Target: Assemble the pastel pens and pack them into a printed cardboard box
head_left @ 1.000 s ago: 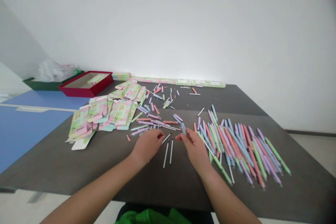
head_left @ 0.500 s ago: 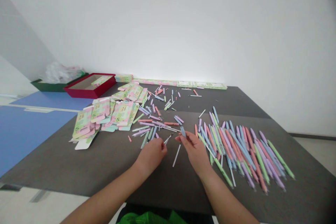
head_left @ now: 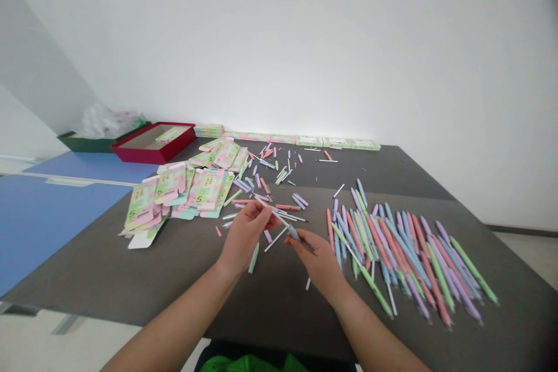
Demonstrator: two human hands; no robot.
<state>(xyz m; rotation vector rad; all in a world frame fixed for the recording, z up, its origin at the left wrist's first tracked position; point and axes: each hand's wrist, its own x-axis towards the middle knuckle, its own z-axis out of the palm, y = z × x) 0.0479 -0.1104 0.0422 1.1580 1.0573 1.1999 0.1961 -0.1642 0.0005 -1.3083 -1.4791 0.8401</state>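
My left hand pinches a thin white pen refill above the middle of the table. The refill's lower right end meets a short blue pen barrel piece, which my right hand grips between thumb and fingers. How far the refill goes into the piece I cannot tell. Under and behind my hands lie loose pen parts and refills, among them a green barrel and a white refill. Beside my right hand spreads a pile of pastel pens.
Folded paper cartons are heaped at the left. A red box tray and a green box with a plastic bag stand behind them. Small flat boxes line the wall. More pen parts are scattered at the table's back.
My left hand has risen from the table with a white refill and brought it to the blue piece. My right hand has tipped the blue piece toward it and lowered it slightly.
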